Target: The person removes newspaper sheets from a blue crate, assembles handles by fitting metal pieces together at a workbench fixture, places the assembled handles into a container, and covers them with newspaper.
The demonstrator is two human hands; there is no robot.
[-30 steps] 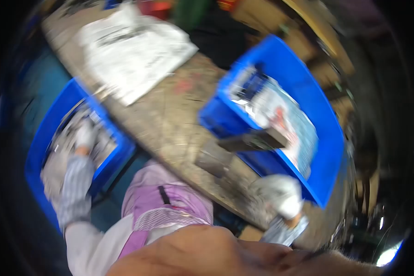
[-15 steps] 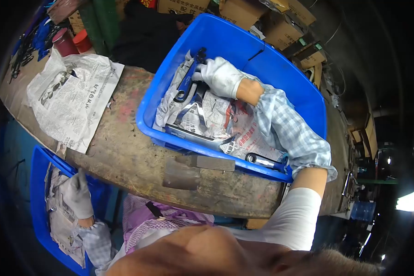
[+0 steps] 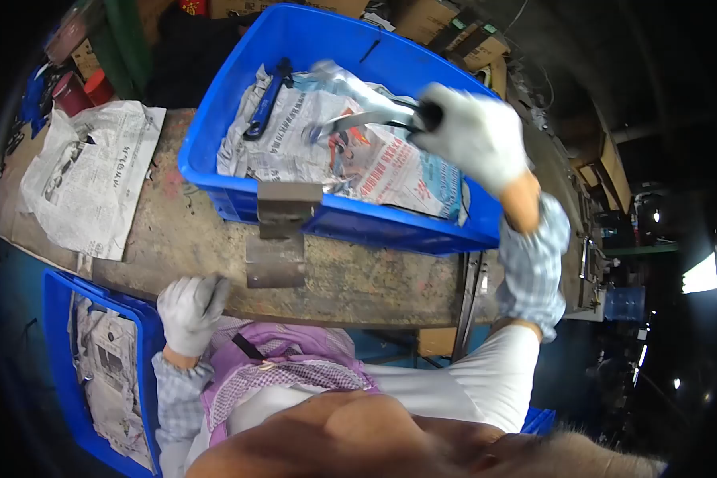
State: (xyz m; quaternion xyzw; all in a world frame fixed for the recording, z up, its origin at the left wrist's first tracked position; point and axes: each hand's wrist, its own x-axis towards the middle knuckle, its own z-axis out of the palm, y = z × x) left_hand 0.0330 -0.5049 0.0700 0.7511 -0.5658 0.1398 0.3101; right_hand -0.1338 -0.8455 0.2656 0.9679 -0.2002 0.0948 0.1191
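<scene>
raised from the far left end of the large blue bin [image 3: 382, 227] toward its near right side, a worker's white-gloved right hand [image 3: 472, 139] had shifted since the earlier frame, while the left hand [image 3: 188, 317] had come up from the side bin [image 3: 145, 342] to the front edge of the worn tabletop [image 3: 374, 279].

the tabletop spread across the scene, carrying the large blue bin, which was lined with printed newspaper [image 3: 390, 169]. the side bin stood lower, in front of the tabletop's left part, with more paper inside. a loose, crumpled newspaper sheet [image 3: 95, 183] lay on the tabletop to the left of the large bin.

the right hand was closed around the dark end of shiny metal pieces [image 3: 362, 120], held over the large bin's paper and blurred, their exact number hard to tell. the left hand's fingers were curled together; whether they pinched anything could not be told.

a dark metal block [image 3: 289, 209] sat at the large bin's near side, and two red cans [image 3: 98, 88] stood behind the loose sheet. a blue-handled tool [image 3: 264, 107] rested on paper in the large bin's left end.
</scene>
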